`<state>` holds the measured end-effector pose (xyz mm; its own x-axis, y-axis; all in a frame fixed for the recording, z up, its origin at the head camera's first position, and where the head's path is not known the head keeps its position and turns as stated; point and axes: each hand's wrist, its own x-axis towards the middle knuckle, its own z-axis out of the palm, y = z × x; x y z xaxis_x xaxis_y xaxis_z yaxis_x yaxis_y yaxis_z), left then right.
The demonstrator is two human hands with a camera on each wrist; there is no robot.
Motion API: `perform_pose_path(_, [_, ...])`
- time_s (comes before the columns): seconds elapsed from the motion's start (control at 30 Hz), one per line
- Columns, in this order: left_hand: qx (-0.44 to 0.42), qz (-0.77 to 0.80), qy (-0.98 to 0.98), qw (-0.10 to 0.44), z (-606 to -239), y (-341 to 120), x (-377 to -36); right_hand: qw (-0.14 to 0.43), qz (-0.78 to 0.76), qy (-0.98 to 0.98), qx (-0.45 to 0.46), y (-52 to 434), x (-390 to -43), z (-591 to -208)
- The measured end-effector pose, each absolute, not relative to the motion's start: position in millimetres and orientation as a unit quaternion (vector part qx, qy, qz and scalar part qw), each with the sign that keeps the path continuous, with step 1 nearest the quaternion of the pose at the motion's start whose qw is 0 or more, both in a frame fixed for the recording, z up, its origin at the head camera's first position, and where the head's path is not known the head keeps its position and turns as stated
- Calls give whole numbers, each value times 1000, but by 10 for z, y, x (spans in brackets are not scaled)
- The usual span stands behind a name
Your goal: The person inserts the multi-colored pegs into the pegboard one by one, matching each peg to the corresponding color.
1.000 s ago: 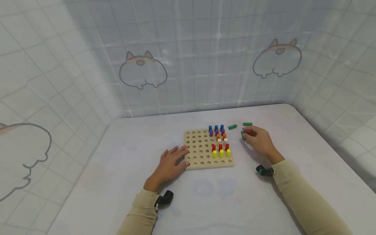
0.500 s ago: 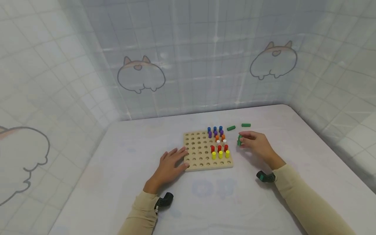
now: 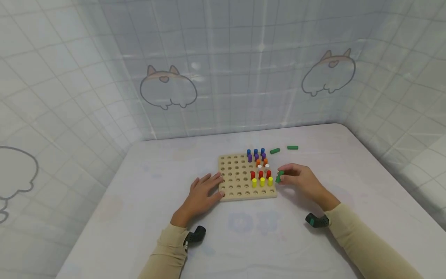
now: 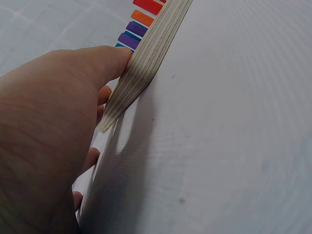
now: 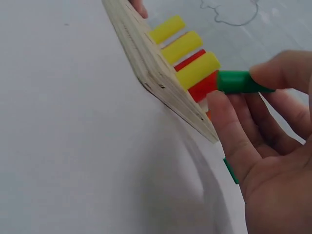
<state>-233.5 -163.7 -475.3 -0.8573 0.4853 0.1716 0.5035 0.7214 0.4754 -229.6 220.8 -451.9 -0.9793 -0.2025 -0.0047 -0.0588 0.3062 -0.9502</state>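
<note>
- Pegs are already standing in the board point(image 3: 240, 182) in rows at its far-right part: blue, purple, orange, white, red, and yellow nearest the front edge; judging by that, most holes to their left are still waiting.
- Right hand point(image 3: 302, 181) is pinching a green peg point(image 3: 279, 176) between thumb and fingertips, holding it just beside the board's right edge, close to the red and yellow pegs point(image 5: 181, 46); it is not yet sitting in a hole.
- Green peg is looking like a short, smooth, plain cylinder.
- Two more green pegs point(image 3: 283, 149) are lying on their sides just beyond the board's far-right corner.
- Left hand point(image 3: 202, 192) is resting flat, fingers straight, against the board's left edge, seemingly steadying it.
</note>
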Motion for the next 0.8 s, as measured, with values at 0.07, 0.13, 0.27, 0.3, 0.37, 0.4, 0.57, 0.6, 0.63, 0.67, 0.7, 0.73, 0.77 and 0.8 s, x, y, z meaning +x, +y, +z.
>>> perform_pose_path(0.07, [-266, -263, -927, 17, -4757, -1635, -2336, 67, -576, 809, -97, 2199, -2274, -4536])
perform_pose_path(0.13, [-266, -264, -927, 16, -4761, -1633, -2337, 71, -572, 810, -109, 2184, -2260, -4550])
perform_pose_path(0.27, [-266, -263, -927, 15, -4767, -1630, -2339, 70, -556, 819, -125, 2148, -2245, -4563])
perform_pose_path(0.3, [-266, -262, -928, 15, -4770, -1629, -2341, 70, -552, 821, -127, 2138, -2243, -4564])
perform_pose_path(0.37, [-266, -261, -928, 15, -4771, -1628, -2342, 66, -538, 829, -134, 2121, -2236, -4564])
perform_pose_path(0.4, [-266, -261, -928, 15, -4772, -1628, -2343, 64, -532, 833, -138, 2111, -2233, -4563])
perform_pose_path(0.57, [-265, -256, -929, 17, -4785, -1624, -2348, 52, -510, 843, -162, 2078, -2228, -4586])
perform_pose_path(0.6, [-264, -256, -930, 17, -4789, -1623, -2349, 50, -507, 845, -166, 2076, -2227, -4594])
perform_pose_path(0.63, [-263, -255, -930, 18, -4794, -1621, -2349, 47, -504, 846, -171, 2075, -2228, -4603])
perform_pose_path(0.67, [-262, -253, -931, 18, -4798, -1620, -2349, 44, -501, 846, -176, 2077, -2228, -4612])
perform_pose_path(0.7, [-261, -253, -931, 19, -4802, -1618, -2348, 41, -499, 847, -180, 2079, -2226, -4618])
perform_pose_path(0.73, [-261, -254, -931, 19, -4805, -1616, -2346, 39, -497, 847, -185, 2081, -2225, -4624])
perform_pose_path(0.77, [-261, -256, -931, 20, -4809, -1615, -2346, 37, -496, 847, -189, 2083, -2223, -4627])
perform_pose_path(0.8, [-261, -257, -930, 21, -4814, -1613, -2346, 35, -497, 845, -193, 2086, -2224, -4634])
